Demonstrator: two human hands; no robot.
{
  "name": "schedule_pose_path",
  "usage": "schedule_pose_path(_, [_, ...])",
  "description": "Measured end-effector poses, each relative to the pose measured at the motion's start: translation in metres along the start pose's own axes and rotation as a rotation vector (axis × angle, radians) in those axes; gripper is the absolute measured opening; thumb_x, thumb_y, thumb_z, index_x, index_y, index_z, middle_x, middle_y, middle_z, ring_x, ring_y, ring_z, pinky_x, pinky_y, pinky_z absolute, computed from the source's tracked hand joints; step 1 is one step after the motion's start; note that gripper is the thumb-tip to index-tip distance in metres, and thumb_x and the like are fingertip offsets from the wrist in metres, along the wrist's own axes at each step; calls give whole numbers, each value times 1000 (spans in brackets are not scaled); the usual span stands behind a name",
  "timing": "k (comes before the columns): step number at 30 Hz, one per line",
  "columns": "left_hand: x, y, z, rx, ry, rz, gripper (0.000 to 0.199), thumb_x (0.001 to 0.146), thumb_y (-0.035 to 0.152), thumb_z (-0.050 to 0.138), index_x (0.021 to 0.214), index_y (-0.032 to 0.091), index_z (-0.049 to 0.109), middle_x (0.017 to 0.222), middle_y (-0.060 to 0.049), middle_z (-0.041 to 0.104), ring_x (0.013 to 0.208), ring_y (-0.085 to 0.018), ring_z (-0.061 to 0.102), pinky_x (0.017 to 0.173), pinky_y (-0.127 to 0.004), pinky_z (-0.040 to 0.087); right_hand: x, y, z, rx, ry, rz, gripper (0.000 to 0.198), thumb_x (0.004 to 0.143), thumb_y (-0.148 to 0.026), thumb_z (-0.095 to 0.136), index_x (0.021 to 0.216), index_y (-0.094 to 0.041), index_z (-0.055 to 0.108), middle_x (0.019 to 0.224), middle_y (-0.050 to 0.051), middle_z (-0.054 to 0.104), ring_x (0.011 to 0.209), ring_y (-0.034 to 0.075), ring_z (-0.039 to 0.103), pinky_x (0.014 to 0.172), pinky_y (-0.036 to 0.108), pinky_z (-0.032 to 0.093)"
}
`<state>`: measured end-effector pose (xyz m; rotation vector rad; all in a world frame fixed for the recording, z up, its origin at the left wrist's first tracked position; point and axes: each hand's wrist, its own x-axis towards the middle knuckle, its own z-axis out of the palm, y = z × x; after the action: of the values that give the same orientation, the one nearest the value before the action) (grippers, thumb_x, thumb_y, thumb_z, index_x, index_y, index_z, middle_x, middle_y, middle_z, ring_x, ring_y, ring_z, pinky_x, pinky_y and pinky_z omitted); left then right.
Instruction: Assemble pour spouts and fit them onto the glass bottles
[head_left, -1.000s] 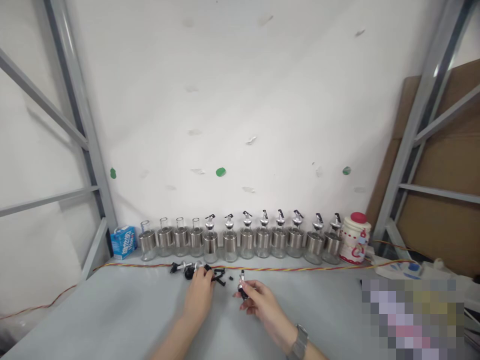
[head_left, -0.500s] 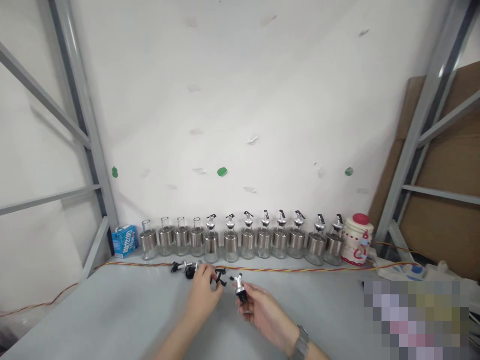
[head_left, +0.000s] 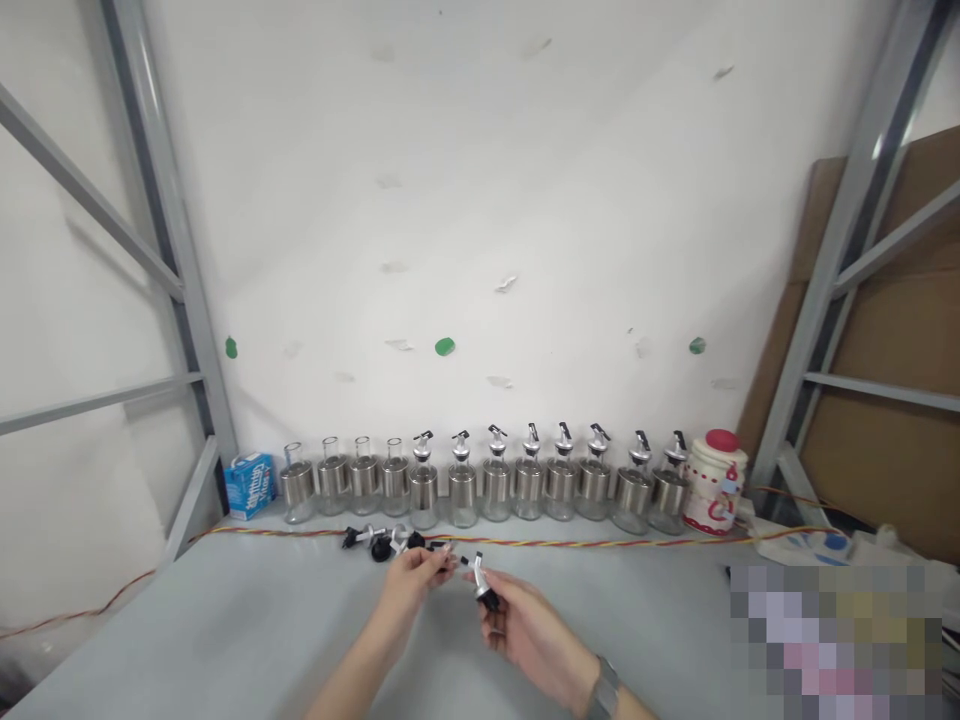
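Observation:
My right hand (head_left: 525,615) grips a silver and black pour spout (head_left: 484,585) between thumb and fingers, above the grey table. Close to its left, my left hand (head_left: 409,585) is closed in a pinch with its fingertips near the spout. A small black piece, mostly covered by those fingers, is in the pinch. A tiny black tip (head_left: 464,561) shows between the two hands. Several loose pour spouts (head_left: 381,547) lie on the table just beyond my left hand.
Glass bottles with steel sleeves stand in a row along the wall: several open-necked bottles (head_left: 364,475) at left, several spout-topped bottles (head_left: 529,480) at right. A blue carton (head_left: 250,487) and a red-lidded jar (head_left: 715,485) flank them. A twisted cable (head_left: 600,541) crosses in front.
My left fingers have turned and closed over the black piece, which showed more fully before. My left hand has come nearer the spout. The right hand has barely moved, its spout tilting slightly.

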<state>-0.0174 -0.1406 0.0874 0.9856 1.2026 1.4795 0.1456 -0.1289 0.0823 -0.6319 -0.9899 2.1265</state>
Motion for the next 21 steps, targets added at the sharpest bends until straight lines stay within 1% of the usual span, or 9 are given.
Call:
schedule_pose_path(4, [-4,2,-1,-76,5,-27,34,49,33,75,71,12,59,71,-6,67,74,-17,62,75,-28,45,2,3,-1,-20,11,-35,30,69,-38,61,86,-15,53,60,-1,54,51,8,50,50,20,36])
schedule_pose_path(6, [-6,3,-1,-105,-4,-33,40,46,29,77,79,14,60,65,-2,65,71,-17,62,73,-28,46,3,4,-1,-69,34,-63,32,67,-39,63,87,-16,51,59,-2,53,50,9,51,48,20,36])
schedule_pose_path(8, [-7,2,0,-124,-18,-52,46,45,29,77,86,14,61,61,0,64,69,-16,62,71,-28,46,3,5,0,-141,43,-97,37,65,-40,64,90,-16,48,58,-3,53,50,10,51,48,22,37])
schedule_pose_path(10, [-7,0,0,-126,-27,-81,42,48,30,76,84,12,63,62,-2,64,68,-15,61,70,-27,47,3,6,1,-213,22,-128,41,65,-41,64,91,-16,46,60,-2,54,53,11,53,50,23,39])
schedule_pose_path(12, [-8,-1,0,-119,-23,-114,36,51,31,74,80,11,64,68,-5,66,66,-15,61,66,-27,47,4,8,1,-278,-6,-143,43,63,-43,64,90,-16,45,63,-2,53,57,12,54,52,25,41])
schedule_pose_path(14, [-9,-1,-1,-112,-12,-140,34,55,33,72,80,12,64,76,-7,67,66,-16,62,63,-28,48,6,10,0,-359,-24,-172,44,61,-46,65,86,-17,43,63,-2,51,57,12,53,53,26,42])
schedule_pose_path(16, [-10,1,0,-119,-16,-158,35,57,34,70,83,13,62,82,-9,68,68,-18,63,64,-29,48,7,12,0,-446,-14,-260,44,61,-47,64,84,-18,41,64,-3,50,57,12,50,53,27,41])
schedule_pose_path(19, [-13,4,4,-178,-54,-136,34,58,34,70,84,13,61,86,-11,68,74,-19,64,71,-32,48,4,13,2,-556,17,-408,36,67,-41,61,85,-19,40,71,-1,53,63,13,49,58,27,40])
schedule_pose_path(21, [-15,4,7,-209,-54,-104,34,57,34,71,81,12,61,86,-11,68,75,-20,64,72,-33,48,1,13,5,-607,35,-445,31,70,-36,59,87,-19,40,77,1,56,68,14,49,62,27,40])
